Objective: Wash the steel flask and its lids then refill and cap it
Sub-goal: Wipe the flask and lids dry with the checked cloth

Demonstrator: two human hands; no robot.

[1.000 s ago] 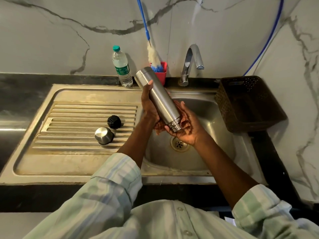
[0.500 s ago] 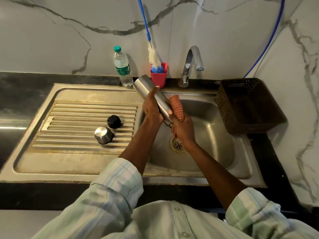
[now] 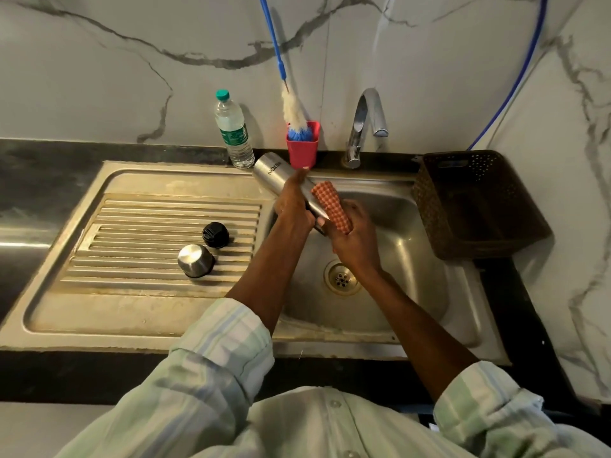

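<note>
Over the sink basin (image 3: 413,292) the steel flask (image 3: 274,170) is tilted, its base up to the far left and its mouth hidden behind my hands. My left hand (image 3: 292,206) grips its body. My right hand (image 3: 355,239) holds an orange checked cloth (image 3: 330,204) against the flask's right side. On the ribbed drainboard (image 3: 139,233) stand the black inner lid (image 3: 215,234) and the steel cup lid (image 3: 195,260), side by side.
A plastic water bottle (image 3: 233,133) and a red cup (image 3: 302,148) with a blue-handled bottle brush (image 3: 294,110) stand at the wall. The chrome tap (image 3: 363,123) runs no water. A brown basket (image 3: 476,206) sits right of the basin.
The flask has dropped lower and tilted flatter over the basin. My right hand turned from cupping the cloth under the flask's mouth to holding it along the flask's side.
</note>
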